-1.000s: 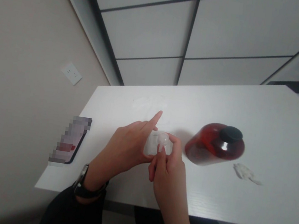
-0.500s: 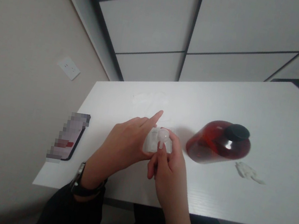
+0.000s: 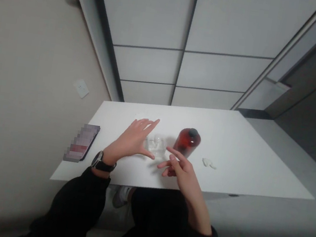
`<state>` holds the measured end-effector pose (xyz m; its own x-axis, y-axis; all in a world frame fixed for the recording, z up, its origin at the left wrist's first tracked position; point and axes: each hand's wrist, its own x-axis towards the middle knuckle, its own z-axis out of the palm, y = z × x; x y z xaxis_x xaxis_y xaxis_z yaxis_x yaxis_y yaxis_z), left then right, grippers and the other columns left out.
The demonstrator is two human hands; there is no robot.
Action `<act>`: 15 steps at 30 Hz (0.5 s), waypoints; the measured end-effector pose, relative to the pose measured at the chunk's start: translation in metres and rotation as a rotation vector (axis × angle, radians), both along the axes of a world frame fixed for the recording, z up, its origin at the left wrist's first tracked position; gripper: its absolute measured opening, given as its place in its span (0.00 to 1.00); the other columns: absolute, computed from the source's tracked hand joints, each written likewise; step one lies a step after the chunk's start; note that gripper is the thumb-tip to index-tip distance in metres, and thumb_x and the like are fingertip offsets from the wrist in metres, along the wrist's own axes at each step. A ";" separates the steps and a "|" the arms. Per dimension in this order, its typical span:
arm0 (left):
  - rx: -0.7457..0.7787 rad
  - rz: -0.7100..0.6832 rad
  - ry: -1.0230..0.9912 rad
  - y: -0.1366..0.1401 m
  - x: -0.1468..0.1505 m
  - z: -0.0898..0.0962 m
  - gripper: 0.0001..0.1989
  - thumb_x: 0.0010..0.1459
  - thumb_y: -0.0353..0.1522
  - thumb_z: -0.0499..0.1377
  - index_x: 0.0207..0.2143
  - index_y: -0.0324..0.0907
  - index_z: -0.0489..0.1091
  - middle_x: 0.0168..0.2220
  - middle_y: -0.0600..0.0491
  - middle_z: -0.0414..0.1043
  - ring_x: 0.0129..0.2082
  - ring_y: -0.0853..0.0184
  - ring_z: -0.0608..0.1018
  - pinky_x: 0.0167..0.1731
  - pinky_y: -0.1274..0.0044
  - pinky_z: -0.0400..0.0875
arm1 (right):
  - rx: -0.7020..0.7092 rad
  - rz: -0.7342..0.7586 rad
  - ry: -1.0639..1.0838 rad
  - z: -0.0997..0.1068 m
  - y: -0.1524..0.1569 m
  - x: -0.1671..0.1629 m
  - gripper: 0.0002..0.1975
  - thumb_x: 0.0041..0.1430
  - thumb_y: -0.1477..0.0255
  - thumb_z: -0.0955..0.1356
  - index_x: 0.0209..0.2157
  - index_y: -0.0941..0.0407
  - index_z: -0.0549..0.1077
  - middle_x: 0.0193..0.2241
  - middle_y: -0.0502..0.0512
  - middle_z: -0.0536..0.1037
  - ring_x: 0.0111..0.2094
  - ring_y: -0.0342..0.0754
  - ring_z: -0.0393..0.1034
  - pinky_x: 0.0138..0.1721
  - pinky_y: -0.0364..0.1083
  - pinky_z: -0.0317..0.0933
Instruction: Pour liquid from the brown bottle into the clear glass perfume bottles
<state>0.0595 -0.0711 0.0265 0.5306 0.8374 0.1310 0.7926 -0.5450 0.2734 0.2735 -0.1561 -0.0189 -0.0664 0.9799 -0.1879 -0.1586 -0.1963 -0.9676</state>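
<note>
A small clear container point(image 3: 152, 146) with a rounded, whitish pump-like top point(image 3: 157, 139) stands on the white table between my hands. My left hand point(image 3: 134, 139), with a watch on its wrist, is spread beside the container's left side, thumb and fingers wide apart. At the container's lower right, my right hand point(image 3: 183, 170) has its fingers apart and holds nothing. Just behind that hand stands a large red-brown bottle point(image 3: 185, 141) with a dark cap; the fingers cover part of its base.
A phone point(image 3: 90, 146) lies at the table's left side, near a wall with an outlet point(image 3: 81, 88). Right of the bottle is a small crumpled whitish piece point(image 3: 208, 163) on the white table point(image 3: 247, 159). Panelled doors point(image 3: 219, 28) rise behind the table.
Both hands have come off the clear container; the right fingers have left its top and moved right and down. The head view has drawn back, showing more of the room.
</note>
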 end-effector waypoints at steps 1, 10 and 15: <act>0.053 -0.001 -0.067 -0.003 -0.006 0.002 0.63 0.45 0.53 0.76 0.75 0.44 0.50 0.73 0.35 0.58 0.74 0.42 0.59 0.71 0.50 0.52 | 0.008 -0.013 0.006 0.001 -0.003 0.008 0.34 0.54 0.46 0.73 0.51 0.59 0.77 0.25 0.53 0.83 0.22 0.45 0.73 0.30 0.46 0.66; -0.295 0.115 -0.670 -0.026 -0.053 -0.057 0.53 0.61 0.48 0.68 0.75 0.37 0.42 0.72 0.29 0.56 0.72 0.55 0.66 0.69 0.62 0.61 | 0.122 -0.625 0.131 -0.034 0.000 0.035 0.24 0.45 0.50 0.77 0.27 0.55 0.71 0.17 0.42 0.66 0.21 0.39 0.57 0.25 0.42 0.50; -0.375 0.159 -0.704 -0.020 -0.052 -0.092 0.59 0.53 0.43 0.74 0.76 0.40 0.43 0.74 0.35 0.54 0.74 0.51 0.60 0.74 0.59 0.51 | 0.135 -0.870 0.179 -0.058 0.021 0.041 0.21 0.45 0.55 0.76 0.35 0.55 0.73 0.36 0.51 0.76 0.36 0.46 0.72 0.39 0.47 0.65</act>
